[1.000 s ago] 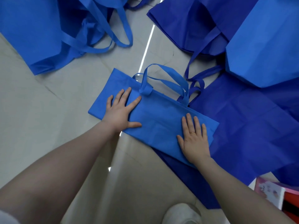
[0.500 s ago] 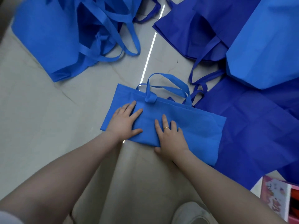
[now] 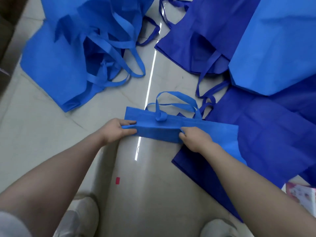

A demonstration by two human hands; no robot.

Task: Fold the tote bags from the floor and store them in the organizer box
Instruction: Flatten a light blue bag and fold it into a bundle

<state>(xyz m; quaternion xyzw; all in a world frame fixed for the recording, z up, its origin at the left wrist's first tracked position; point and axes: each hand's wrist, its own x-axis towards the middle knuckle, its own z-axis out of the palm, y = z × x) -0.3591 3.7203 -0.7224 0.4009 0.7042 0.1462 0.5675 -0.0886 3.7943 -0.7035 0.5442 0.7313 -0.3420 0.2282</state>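
Left hand (image 3: 118, 130) and right hand (image 3: 193, 137) each pinch the folded light-blue tote bag (image 3: 159, 132), fingers curled; handles (image 3: 177, 101) at 12 o'clock.

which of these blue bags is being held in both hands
The folded light blue tote bag at centre: left hand and right hand pinch its near edge; others lie untouched.

left hand (image 3: 118, 130): fingers curled, pinching | right hand (image 3: 195, 139): fingers curled, gripping; both forearms extended forward

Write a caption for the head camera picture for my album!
Both hands, left and right, pinch a half-folded blue tote on the floor.
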